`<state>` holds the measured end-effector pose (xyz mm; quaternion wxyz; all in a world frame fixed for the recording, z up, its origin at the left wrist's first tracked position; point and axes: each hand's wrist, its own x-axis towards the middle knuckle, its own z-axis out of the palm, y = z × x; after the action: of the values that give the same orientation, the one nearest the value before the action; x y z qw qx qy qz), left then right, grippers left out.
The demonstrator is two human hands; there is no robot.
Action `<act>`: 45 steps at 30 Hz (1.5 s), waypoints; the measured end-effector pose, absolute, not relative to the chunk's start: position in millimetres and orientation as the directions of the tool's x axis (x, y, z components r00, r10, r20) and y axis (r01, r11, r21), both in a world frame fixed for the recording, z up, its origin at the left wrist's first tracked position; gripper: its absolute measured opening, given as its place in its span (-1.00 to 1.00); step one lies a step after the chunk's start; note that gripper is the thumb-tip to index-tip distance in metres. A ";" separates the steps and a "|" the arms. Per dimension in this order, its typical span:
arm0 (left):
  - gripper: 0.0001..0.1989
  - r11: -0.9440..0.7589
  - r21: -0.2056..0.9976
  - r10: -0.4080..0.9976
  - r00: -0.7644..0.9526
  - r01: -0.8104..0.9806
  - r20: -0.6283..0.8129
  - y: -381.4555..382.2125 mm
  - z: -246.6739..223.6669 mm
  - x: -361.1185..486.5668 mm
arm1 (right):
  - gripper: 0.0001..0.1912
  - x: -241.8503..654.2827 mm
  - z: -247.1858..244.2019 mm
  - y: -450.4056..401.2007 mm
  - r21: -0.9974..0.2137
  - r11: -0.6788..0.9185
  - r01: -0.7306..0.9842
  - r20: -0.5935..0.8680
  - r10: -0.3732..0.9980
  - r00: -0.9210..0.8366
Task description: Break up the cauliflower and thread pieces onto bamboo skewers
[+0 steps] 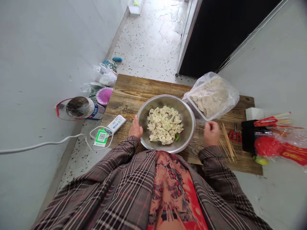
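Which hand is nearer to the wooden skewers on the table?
Right. The right hand is just left of the wooden skewers, while the left hand is farther away, across the metal bowl, at its left rim.

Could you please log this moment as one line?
left hand: open, at side of metal bowl | right hand: curled, between bowl and wooden sticks | cauliflower pieces: in bowl

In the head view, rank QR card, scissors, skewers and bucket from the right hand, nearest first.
1. Skewers: just right of the right hand.
2. Scissors: right, past the skewers.
3. QR card: left, past the bowl.
4. Bucket: farthest left.
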<state>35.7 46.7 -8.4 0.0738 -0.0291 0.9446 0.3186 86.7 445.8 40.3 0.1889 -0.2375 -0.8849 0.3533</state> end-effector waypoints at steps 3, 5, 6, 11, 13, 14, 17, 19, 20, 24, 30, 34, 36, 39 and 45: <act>-0.18 0.873 0.477 -0.020 -0.987 -0.096 -0.161 45.3 2.8 41.8 | -0.66 83.2 40.3 371.4 -0.881 0.449 0.152 0.031 0.375 -0.927; -0.21 0.903 0.426 -0.033 -0.996 -0.065 -0.082 51.4 16.4 39.4 | -0.67 86.8 31.7 337.9 -0.918 0.370 0.145 -0.030 0.299 -0.954; -0.26 0.906 0.423 0.007 -0.999 -0.010 -0.038 57.4 23.6 36.5 | -0.68 89.9 26.1 327.8 -0.922 0.353 0.158 -0.045 0.309 -0.950; -0.59 0.784 0.532 0.410 -0.910 0.320 -0.057 110.2 38.1 15.9 | -0.70 110.2 1.0 324.2 -0.918 0.314 0.243 -0.114 0.378 -0.919; -0.66 0.741 0.556 0.509 -0.855 0.377 -0.099 133.9 31.4 10.4 | -0.69 116.6 -3.7 328.4 -0.911 0.324 0.256 -0.113 0.400 -0.909; -0.67 0.740 0.548 0.528 -0.841 0.390 -0.115 144.3 26.7 8.7 | -0.69 118.8 -4.9 329.2 -0.905 0.336 0.262 -0.114 0.403 -0.908; -0.74 0.743 0.537 0.566 -0.803 0.400 -0.185 165.9 12.4 7.0 | -0.69 120.8 -6.0 327.2 -0.885 0.376 0.276 -0.127 0.375 -0.918; -0.81 0.726 0.600 0.554 -0.804 0.337 -0.218 171.3 5.3 6.6 | -0.69 119.1 -6.0 325.2 -0.874 0.396 0.282 -0.134 0.361 -0.923; -0.84 0.708 0.643 0.539 -0.812 0.290 -0.227 171.6 2.9 6.1 | -0.69 118.0 -6.0 324.7 -0.871 0.400 0.286 -0.138 0.360 -0.923; -0.89 0.652 0.749 0.445 -0.858 0.115 -0.255 160.7 1.6 3.4 | -0.70 115.6 -3.8 326.4 -0.889 0.344 0.302 -0.164 0.377 -0.911; -0.75 0.188 0.911 0.420 -0.809 -0.367 -0.412 138.1 32.0 9.9 | -0.66 110.6 23.0 323.2 -0.947 0.246 0.206 -0.103 0.375 -0.921; -0.71 0.030 0.881 0.354 -0.819 -0.472 -0.451 140.2 57.6 20.0 | -0.62 98.6 44.8 312.3 -0.938 0.324 0.122 -0.037 0.257 -0.966; -0.72 -0.007 0.884 0.337 -0.834 -0.467 -0.438 144.4 68.0 24.9 | -0.60 94.3 48.4 307.0 -0.930 0.344 0.128 -0.056 0.213 -0.975; -0.74 -0.024 0.887 0.368 -0.829 -0.461 -0.420 148.2 82.6 30.9 | -0.58 93.1 47.1 302.7 -0.951 0.260 0.166 -0.112 0.213 -0.971; -0.71 0.056 0.930 0.343 -0.867 -0.364 -0.360 141.9 101.5 36.5 | -0.68 98.0 58.1 305.1 -0.854 -0.351 0.383 -0.408 -0.003 -0.913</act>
<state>36.5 141.9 101.5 0.2573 -0.0074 0.6795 0.6870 98.0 305.1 58.1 -0.1202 -0.1706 -0.5569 0.8039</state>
